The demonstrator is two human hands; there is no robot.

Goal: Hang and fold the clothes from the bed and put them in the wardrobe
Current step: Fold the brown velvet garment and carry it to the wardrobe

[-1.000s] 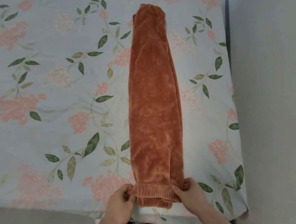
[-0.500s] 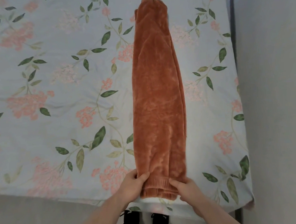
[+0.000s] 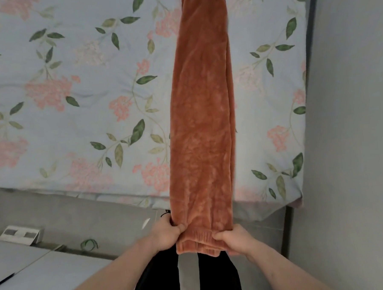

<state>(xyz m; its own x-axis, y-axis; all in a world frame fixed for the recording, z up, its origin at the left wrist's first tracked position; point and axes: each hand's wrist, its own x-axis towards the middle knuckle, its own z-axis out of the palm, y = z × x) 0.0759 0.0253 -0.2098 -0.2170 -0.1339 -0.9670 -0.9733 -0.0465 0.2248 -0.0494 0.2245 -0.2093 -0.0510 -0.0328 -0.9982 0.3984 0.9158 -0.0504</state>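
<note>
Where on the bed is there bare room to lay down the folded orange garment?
Widest free patch: floral sheet left of the orange garment. Narrower strip between garment and wall. Crowded at the near edge, where left hand and right hand hold the cuff.

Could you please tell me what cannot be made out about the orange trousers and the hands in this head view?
- Orange trousers: far end cut off by the top edge.
- Underside layers: hidden by the top layer.
- Left hand, right hand: fingers tucked under the cuff, hidden by fabric.
- Small white box: print too small to read.
- Wardrobe: outside the picture.
</note>
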